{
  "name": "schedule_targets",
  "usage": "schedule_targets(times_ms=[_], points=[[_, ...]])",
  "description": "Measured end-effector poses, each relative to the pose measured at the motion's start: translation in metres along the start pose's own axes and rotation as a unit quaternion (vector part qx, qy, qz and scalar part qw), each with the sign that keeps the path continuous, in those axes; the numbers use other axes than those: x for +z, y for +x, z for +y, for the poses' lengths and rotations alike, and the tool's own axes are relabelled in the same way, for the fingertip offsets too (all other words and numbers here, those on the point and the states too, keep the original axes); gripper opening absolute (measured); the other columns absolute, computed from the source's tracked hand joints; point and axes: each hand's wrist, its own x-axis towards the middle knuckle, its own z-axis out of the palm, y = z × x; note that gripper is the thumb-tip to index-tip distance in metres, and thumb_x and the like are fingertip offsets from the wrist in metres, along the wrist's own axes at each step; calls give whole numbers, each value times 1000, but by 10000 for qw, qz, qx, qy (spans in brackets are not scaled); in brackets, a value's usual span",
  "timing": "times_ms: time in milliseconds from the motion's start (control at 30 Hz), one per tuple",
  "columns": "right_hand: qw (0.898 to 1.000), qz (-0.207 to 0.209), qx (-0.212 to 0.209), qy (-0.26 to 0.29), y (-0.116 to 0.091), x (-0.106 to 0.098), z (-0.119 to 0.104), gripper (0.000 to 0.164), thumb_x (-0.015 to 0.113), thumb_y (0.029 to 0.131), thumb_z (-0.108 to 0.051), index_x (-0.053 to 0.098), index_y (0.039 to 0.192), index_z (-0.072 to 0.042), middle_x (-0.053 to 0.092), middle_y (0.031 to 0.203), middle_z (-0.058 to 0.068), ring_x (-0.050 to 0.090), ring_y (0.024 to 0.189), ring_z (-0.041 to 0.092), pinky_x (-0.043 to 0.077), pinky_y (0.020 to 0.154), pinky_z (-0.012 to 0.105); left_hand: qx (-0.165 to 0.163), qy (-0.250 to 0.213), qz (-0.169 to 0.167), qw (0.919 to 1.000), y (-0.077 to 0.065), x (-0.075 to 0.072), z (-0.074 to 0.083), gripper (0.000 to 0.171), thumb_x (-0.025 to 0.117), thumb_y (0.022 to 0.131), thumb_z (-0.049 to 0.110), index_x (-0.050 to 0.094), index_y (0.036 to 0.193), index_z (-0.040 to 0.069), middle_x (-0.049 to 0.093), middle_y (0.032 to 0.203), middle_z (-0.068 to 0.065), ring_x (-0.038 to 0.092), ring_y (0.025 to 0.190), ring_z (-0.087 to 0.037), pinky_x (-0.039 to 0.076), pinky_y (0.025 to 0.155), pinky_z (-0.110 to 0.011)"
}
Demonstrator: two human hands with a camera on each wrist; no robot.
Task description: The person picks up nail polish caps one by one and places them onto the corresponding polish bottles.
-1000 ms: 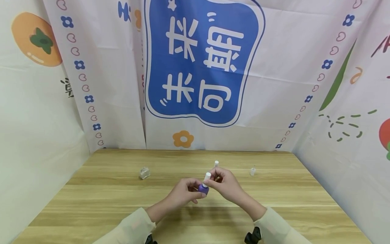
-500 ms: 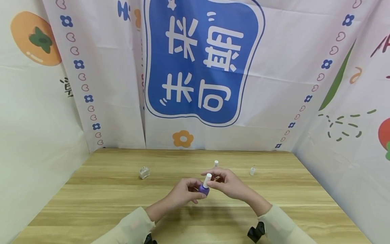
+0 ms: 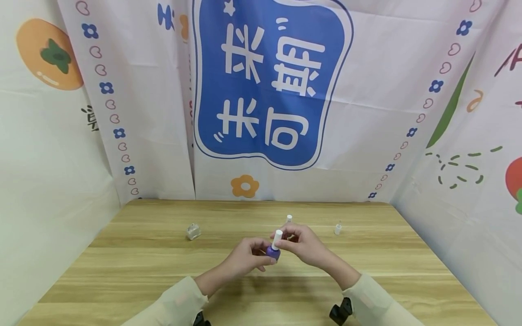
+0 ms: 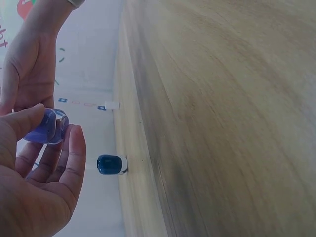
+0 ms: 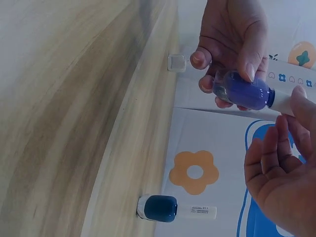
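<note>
Near the middle of the table, my left hand (image 3: 246,256) grips a small bottle of purple nail polish (image 3: 273,253) between thumb and fingers. The bottle leans slightly, its tall white cap (image 3: 277,240) pointing up. My right hand (image 3: 303,246) pinches that cap with thumb and forefinger, its other fingers loosely curled. In the right wrist view the cap (image 5: 282,102) sits on the neck of the purple bottle (image 5: 247,94), with no gap visible between them. In the left wrist view fingers wrap the bottle's glass body (image 4: 45,129).
Behind my right hand stands a dark teal nail polish bottle (image 5: 160,208) with a white cap (image 3: 289,218). A clear glass bottle (image 3: 193,231) is at the left, and a white cap with an upward brush (image 3: 338,229) stands at the right. A printed cloth (image 3: 363,136) hangs behind the table.
My right hand shifted slightly right with its fingers loosened, then came back to the cap. My left hand and the purple bottle stayed nearly still.
</note>
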Motion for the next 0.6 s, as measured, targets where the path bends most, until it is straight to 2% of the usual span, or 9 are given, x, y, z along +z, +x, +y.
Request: schedule_targets(times_ms=[133,233,467,600], points=[[9997,246,30,-50,-4,3,-18,4,67,91,-4,67,94,-1,61,84,4,54,75,19,46,63,25,-37,-2,53,10000,1,1,-1,24,74,85,8,67,106,-3,67,93,-7,63,81,-19,57,62,-30],[9992,394,47,6,-7,5,-30,6,68,90,-4,63,88,-1,58,79,4,50,68,14,43,58,22,-73,-51,78,9999,2,1,-1,25,74,85,8,66,107,-3,67,94,-8,64,81,-19,57,62,-30],[9973,677,255,110,-7,11,-33,16,71,88,-7,57,82,-3,53,73,3,43,63,10,35,53,18,5,-122,100,9999,2,3,-1,27,74,85,8,66,109,-5,67,95,-9,65,81,-19,58,63,-31],[9969,712,293,140,-5,14,-24,20,72,88,-8,54,80,-3,51,72,2,42,63,13,34,52,19,21,-73,101,9999,1,3,-2,26,74,86,8,67,108,-3,67,95,-8,65,81,-19,58,62,-32]])
